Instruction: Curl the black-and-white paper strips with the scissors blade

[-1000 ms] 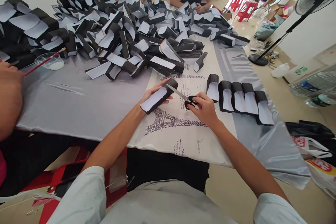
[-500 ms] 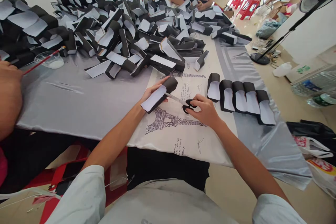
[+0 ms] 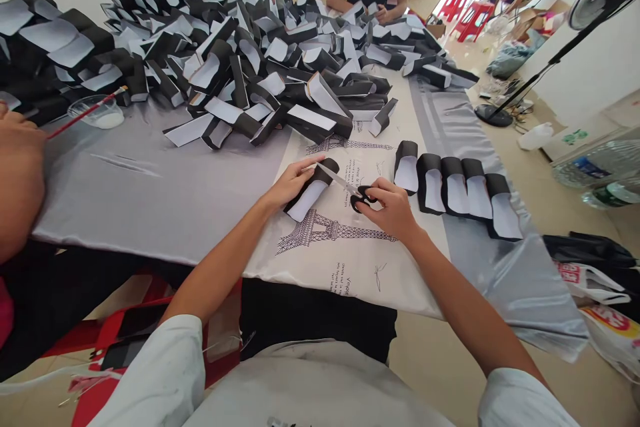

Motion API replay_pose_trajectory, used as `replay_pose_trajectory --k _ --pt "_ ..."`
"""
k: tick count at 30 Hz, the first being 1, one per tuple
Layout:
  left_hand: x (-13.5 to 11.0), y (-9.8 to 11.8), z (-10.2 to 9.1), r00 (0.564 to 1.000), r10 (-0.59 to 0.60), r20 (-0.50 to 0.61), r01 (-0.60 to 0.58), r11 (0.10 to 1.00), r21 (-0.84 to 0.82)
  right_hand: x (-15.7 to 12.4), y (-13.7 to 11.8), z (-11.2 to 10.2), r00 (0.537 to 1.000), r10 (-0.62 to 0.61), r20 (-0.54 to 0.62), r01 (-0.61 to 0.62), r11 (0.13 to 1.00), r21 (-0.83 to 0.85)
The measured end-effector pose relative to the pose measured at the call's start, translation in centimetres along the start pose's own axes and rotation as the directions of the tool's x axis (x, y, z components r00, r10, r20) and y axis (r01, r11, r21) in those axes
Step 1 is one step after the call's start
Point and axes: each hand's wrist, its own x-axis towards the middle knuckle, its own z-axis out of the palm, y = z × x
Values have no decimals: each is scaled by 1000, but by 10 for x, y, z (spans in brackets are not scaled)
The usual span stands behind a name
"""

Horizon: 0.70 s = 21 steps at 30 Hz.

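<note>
A folded black-and-white paper piece [image 3: 312,195] is in my left hand [image 3: 293,183], low over the printed cloth. My left fingers are closed along its upper left side. In my right hand [image 3: 393,207] is a pair of scissors [image 3: 361,197] with black handles, its blades pointing left. The tips are over the piece's black end near my left fingertips; whether they touch the paper I cannot tell. To the right, several similar folded pieces [image 3: 456,185] stand side by side in a row.
A big heap of folded pieces [image 3: 280,50] covers the table's far side. At left, a co-worker's hand [image 3: 20,147] holds a red brush [image 3: 85,115] over a clear dish [image 3: 107,119]. Other people sit across the table. A fan [image 3: 540,70] stands at right.
My left hand has turned the folded piece to a different angle and shifted it slightly right. The scissor tips have moved up towards its black end. The row at right stays put.
</note>
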Motion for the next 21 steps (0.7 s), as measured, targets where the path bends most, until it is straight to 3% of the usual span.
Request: replay_pose_trajectory --k 4,8,11,15,21 --pt "-5 11 -5 969 228 -98 -178 915 361 2 5 -1 997 45 -63 -47 998 -38" --pt "-23 39 -4 928 365 -76 -188 633 751 4 7 -2 992 37 -124 -40 999 -23" --pt "-41 59 3 973 213 -94 -29 511 859 5 7 -3 989 41 -144 -44 999 -20" --pt "-55 67 15 991 -53 -119 130 472 872 6 7 -2 988 53 -144 -56 998 -14" --pt "-57 58 24 990 -8 -142 134 371 919 6 7 -3 987 84 -136 -85 996 -6"
